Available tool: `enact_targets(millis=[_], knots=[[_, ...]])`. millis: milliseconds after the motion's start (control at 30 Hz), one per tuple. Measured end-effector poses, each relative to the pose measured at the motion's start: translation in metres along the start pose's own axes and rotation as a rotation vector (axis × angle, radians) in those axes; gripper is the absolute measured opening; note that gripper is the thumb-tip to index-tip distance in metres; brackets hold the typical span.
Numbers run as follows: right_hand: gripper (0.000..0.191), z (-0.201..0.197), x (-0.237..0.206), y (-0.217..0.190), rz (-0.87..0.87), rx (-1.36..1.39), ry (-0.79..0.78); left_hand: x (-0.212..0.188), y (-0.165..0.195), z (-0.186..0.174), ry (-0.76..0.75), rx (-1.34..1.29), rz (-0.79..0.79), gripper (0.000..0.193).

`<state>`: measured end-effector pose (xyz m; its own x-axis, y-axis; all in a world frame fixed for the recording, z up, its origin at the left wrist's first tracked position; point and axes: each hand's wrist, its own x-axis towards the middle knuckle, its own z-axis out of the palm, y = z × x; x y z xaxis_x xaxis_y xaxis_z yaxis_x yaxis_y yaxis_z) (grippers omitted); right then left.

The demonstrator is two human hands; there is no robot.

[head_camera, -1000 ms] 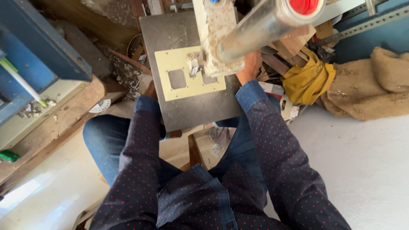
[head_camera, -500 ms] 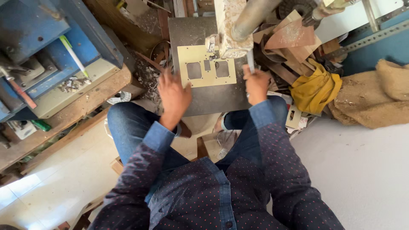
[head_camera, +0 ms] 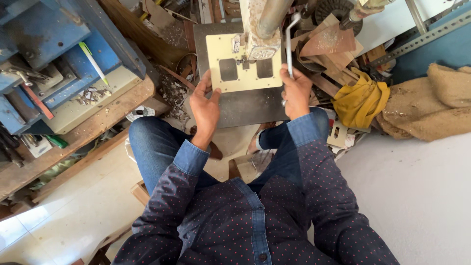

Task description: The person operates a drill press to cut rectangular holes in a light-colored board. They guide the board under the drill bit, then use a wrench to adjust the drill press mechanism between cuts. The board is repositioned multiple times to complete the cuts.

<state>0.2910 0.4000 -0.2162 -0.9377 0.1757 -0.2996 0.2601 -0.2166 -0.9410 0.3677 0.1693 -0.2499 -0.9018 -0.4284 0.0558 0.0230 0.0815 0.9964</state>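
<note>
Closest in, a dotted navy shirt and blue jeans, the person seated over a pale floor. Just past the knees the left hand lies spread, fingers loose, its tips touching the near left edge of a cream plate; it grips nothing. The right hand is closed round a thin metal lever that rises just beyond its knuckles. The plate, with two square cut-outs, lies flat between the hands on a dark steel bed, under a press head beyond the fingertips. Left of the left hand, metal scraps litter a worn wooden bench and a blue machine. Right of the right hand lie a yellow cloth and burlap sacking, with wood offcuts further back.
</note>
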Motion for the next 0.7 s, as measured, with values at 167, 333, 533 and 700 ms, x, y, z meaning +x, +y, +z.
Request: enact_targets(millis=[167, 333, 533, 700], knots=[[0.020, -0.020, 0.002, 0.003, -0.015, 0.018, 0.005, -0.007, 0.005, 0.014, -0.038, -0.042, -0.049, 0.058], [0.017, -0.019, 0.015, 0.025, 0.016, -0.138, 0.045, -0.006, -0.014, 0.018, -0.002, 0.159, -0.042, 0.058], [0.021, -0.074, -0.013, 0.028, -0.599, -0.859, 0.142, 0.021, -0.061, -0.057, 0.274, 0.402, 0.358, 0.038], [0.012, -0.071, -0.045, 0.028, -0.755, -0.981, -0.334, 0.059, -0.110, -0.079, 0.167, 0.315, -0.084, 0.026]])
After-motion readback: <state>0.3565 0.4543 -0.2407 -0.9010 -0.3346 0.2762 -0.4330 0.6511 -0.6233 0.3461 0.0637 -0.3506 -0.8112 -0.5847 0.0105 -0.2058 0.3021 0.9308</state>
